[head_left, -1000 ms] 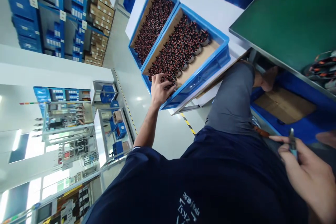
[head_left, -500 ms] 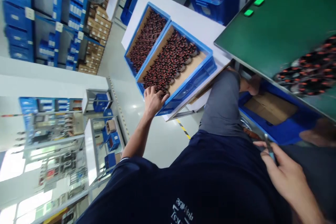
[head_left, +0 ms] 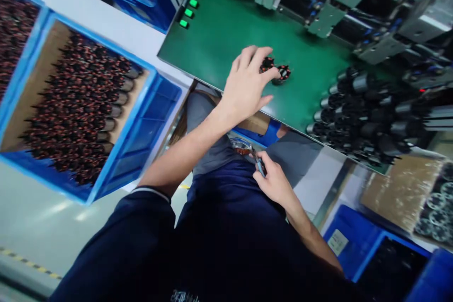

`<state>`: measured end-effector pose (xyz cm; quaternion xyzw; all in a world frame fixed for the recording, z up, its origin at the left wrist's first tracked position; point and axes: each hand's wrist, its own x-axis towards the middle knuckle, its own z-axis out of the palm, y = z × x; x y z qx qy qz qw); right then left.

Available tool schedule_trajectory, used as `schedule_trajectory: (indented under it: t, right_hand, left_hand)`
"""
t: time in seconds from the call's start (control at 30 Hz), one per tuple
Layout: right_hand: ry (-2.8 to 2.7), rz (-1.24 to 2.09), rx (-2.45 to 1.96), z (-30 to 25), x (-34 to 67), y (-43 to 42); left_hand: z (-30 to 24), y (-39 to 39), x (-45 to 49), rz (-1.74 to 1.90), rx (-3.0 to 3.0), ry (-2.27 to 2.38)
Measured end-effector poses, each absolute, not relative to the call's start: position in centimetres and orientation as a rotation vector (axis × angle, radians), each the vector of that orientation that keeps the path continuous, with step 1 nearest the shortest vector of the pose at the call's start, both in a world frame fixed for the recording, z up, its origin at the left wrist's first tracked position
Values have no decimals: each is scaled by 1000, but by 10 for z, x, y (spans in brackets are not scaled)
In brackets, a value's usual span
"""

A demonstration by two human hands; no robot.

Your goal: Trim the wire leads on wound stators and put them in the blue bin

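My left hand (head_left: 246,82) is over the green work surface (head_left: 219,52), its fingers curled around a small dark motor part with orange-red windings (head_left: 267,63). A second similar motor part (head_left: 282,74) is at the fingertips; the thumb stands apart from both. Whether the parts rest on the surface is hard to see. Low in front of my body, my right hand (head_left: 272,178) is closed on a pair of pliers (head_left: 260,166) with light blue grips, its jaws pointing up and left.
To the left, a blue crate (head_left: 122,148) holds rows of the same motor parts. A cluster of dark and silver cylindrical motors (head_left: 354,108) stands on the surface's right end. Machinery (head_left: 318,14) hangs along the back. Blue bins (head_left: 348,236) are at the lower right.
My view has turned right. My left hand has gone from the crate's near corner to the green surface, where two motor parts show at its fingers. My right hand still holds the pliers.
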<state>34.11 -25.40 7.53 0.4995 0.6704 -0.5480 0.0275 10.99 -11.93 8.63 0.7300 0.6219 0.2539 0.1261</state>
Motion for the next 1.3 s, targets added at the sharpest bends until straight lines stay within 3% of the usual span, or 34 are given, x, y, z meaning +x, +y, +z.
schedule_trajectory:
  t: [0.2,0.3,0.53,0.63,0.83,1.07,1.17,1.3]
  right_hand:
    - [1862,-1926,1820,59,377,-284]
    - [1716,-2114,1965,48,388,-296]
    - [1675,-2509,2646,67,377,-273]
    - [1979,-2457,2756,96,364,-249]
    - [2230,-2318,2429,132,338,-230]
    - [2017,-2680,1975,116,336,-230]
    - [1737,-2786,1767,113,346,-227]
    - [1251,-3170,1455,113,356,-224]
  left_hand:
    - [21,-25,147,790,2052,1661]
    - [16,-17,146,894,1978,1532]
    - [95,-143,160,1020,1762,1323]
    - [124,-192,162,1014,1684,1248]
    - [130,-231,152,1130,1755,1235]
    - [121,-247,135,942,1817,1505]
    - [108,-248,125,906,1752,1575]
    - [91,-248,119,928,1765,1542]
